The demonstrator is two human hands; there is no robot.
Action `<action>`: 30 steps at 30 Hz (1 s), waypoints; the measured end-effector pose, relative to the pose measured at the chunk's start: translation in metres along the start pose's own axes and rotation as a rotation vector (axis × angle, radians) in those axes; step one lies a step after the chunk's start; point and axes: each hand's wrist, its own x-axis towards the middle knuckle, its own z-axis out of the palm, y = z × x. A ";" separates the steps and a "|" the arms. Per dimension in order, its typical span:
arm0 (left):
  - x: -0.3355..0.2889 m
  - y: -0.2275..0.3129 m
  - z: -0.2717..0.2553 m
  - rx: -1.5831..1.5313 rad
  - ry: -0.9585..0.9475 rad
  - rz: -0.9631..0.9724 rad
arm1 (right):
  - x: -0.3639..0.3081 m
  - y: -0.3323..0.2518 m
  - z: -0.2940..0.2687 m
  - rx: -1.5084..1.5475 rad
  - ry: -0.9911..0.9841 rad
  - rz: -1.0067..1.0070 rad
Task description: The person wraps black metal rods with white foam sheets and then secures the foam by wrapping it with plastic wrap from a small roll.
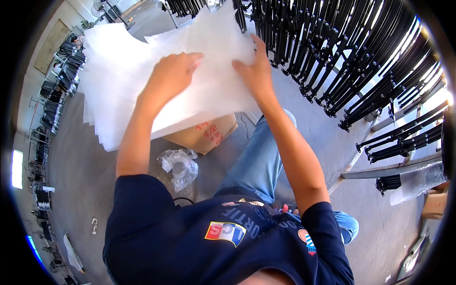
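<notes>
A broad stack of thin white sheets (128, 71), slightly see-through, spreads before me with its edges fanned unevenly. My left hand (173, 76) is over the middle of the stack, fingers curled together on the top sheet; their tips are partly hidden. At the right edge of the sheets is my right hand (255, 71), its thumb and forefinger wide apart and its thumb over the white surface. The other right fingers are hard to make out. Beneath the stack shows a brown cardboard box (209, 134) with red handwriting.
Crumpled clear plastic (179, 167) lies on the floor by the box. Black metal frames (327, 52) hang in dense rows on a rack at the right. More racks (52, 104) line the far left. A fan (111, 10) stands at the back; a cardboard carton (434, 205) sits far right.
</notes>
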 end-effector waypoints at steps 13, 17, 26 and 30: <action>-0.033 0.033 0.049 -0.233 0.301 -0.014 | -0.050 -0.012 -0.050 -0.114 0.177 -0.176; -0.036 0.104 0.050 -0.310 0.365 0.157 | -0.091 -0.049 -0.092 0.400 0.092 0.266; -0.044 0.198 0.058 -0.658 0.296 0.733 | -0.167 -0.061 -0.208 0.013 0.319 0.311; -0.029 0.209 0.044 -0.483 0.431 0.695 | -0.266 -0.076 -0.291 -0.003 0.350 0.326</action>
